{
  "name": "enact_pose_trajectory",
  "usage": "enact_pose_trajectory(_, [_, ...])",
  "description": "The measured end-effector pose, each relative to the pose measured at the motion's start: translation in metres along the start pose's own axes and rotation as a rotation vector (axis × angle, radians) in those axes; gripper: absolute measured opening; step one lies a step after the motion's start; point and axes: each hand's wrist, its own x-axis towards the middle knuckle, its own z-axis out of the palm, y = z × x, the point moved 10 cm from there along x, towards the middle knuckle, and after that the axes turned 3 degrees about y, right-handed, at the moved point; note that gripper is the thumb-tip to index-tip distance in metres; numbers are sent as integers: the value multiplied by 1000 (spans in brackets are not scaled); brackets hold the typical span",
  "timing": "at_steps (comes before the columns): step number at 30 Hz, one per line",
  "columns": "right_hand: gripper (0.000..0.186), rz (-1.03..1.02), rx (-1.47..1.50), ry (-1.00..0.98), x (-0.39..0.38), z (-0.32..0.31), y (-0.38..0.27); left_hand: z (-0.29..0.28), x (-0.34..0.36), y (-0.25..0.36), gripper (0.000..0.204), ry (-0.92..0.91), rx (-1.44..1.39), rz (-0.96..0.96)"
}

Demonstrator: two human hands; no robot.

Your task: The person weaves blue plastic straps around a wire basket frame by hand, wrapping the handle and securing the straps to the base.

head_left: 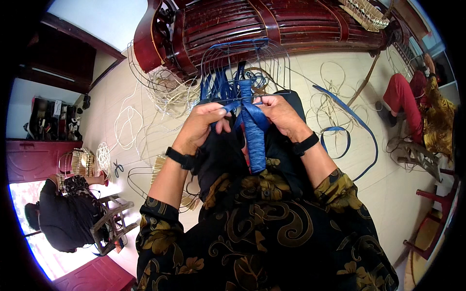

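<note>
Across my lap lies a long handle-like piece wrapped in blue strip (255,150), its far end reaching a wire frame (277,63) with blue strip bound along its top. My left hand (206,121) pinches a blue strip (230,107) between thumb and finger, just left of the wrapped piece. On the other side my right hand (277,114) has its fingers closed at the wire and a folded blue strip (257,116) that crosses over the wrapping. The right fingertips are partly hidden. More blue strips (218,87) hang inside the frame beyond my hands.
A dark red wooden bench (228,24) stands ahead. Tangled pale strands (167,92) and a loose blue strip (361,126) lie on the tiled floor. Scissors (118,168) rest at left. One person in black (68,213) sits left, another in red trousers (405,102) sits right.
</note>
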Motion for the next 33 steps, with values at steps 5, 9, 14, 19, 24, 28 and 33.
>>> enact_pose_trajectory(5, [9,-21,-70,-38,-5,9,-25,8,-20,-12,14,-45,-822,209])
enact_pose_trajectory(9, [9,-16,-135,-102,-10,17,-31,16,-23,-8,18,-39,-525,-8])
enact_pose_trajectory(14, [9,-27,-123,-158,-14,33,-36,29,-11,-3,11,-49,-383,-40])
enact_pose_trajectory(19, [11,-62,-160,-81,-23,24,-49,-56,6,-67,7,316,-948,199])
enact_pose_trajectory(24, [9,-56,-121,-74,-24,16,-47,-91,-56,-60,8,664,-1282,232])
enact_pose_trajectory(28, [9,-73,-55,-31,-12,5,-39,-82,-81,-29,33,4,-1048,380])
enact_pose_trajectory(33, [10,-68,-23,-87,-12,13,-41,-25,-83,-34,54,-87,-383,-22])
